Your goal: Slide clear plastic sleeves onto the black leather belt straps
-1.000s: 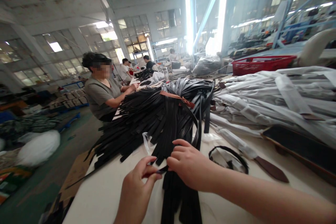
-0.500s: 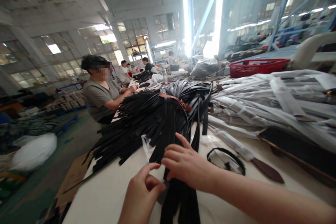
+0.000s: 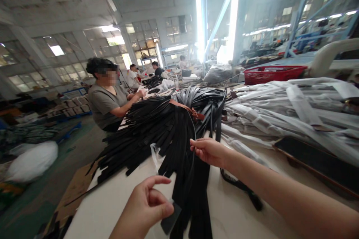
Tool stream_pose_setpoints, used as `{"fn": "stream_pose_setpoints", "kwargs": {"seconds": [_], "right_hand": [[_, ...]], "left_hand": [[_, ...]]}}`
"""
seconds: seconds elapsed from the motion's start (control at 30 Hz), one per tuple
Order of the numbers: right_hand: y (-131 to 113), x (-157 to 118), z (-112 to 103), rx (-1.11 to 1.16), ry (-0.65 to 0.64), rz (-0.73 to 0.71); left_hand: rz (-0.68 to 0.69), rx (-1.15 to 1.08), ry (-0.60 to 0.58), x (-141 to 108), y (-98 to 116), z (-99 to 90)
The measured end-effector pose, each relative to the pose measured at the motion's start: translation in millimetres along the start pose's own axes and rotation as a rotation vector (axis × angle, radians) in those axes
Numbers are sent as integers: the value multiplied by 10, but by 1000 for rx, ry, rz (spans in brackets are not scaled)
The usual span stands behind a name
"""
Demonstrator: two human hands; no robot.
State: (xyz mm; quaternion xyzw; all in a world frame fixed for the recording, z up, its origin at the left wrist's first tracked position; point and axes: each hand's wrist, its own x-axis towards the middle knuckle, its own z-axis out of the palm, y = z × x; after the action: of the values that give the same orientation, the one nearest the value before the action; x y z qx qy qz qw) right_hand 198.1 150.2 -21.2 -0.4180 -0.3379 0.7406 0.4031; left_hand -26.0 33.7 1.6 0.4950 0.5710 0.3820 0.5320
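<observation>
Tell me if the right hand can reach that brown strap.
Probably yes: the brown strap lies atop the black straps, just beyond the right hand, with apparently open air between.

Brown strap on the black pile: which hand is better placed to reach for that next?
Probably the right hand: it is nearer the brown strap, though its grip seems closed on a thin dark strip. The left hand is lower in view and farther off.
</observation>
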Motion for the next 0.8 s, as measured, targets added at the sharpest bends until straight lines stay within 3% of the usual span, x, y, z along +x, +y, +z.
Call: {"fn": "stream_pose_setpoints", "kwargs": {"seconds": [0.17,0.33,0.43,0.53,0.7,0.8], "right_hand": [[77,-130,174,79,-75,-60],[434,-340,434,-82,-134,-178],[621,-444,527,-168,-223,-160],[635,-444,523,-216,-319,-98],[429,-294,405,2,-85,-67],[461,-321,428,7,-146,-87]], "left_hand": [[-32,-5,27,39,-62,82],[17,-59,105,78,-110,107],[27,-68,132,79,-124,105],[14,-86,107,71,-117,100],[-20,-84,122,70,-103,82],[-17,-92,157,80,-113,88]]}}
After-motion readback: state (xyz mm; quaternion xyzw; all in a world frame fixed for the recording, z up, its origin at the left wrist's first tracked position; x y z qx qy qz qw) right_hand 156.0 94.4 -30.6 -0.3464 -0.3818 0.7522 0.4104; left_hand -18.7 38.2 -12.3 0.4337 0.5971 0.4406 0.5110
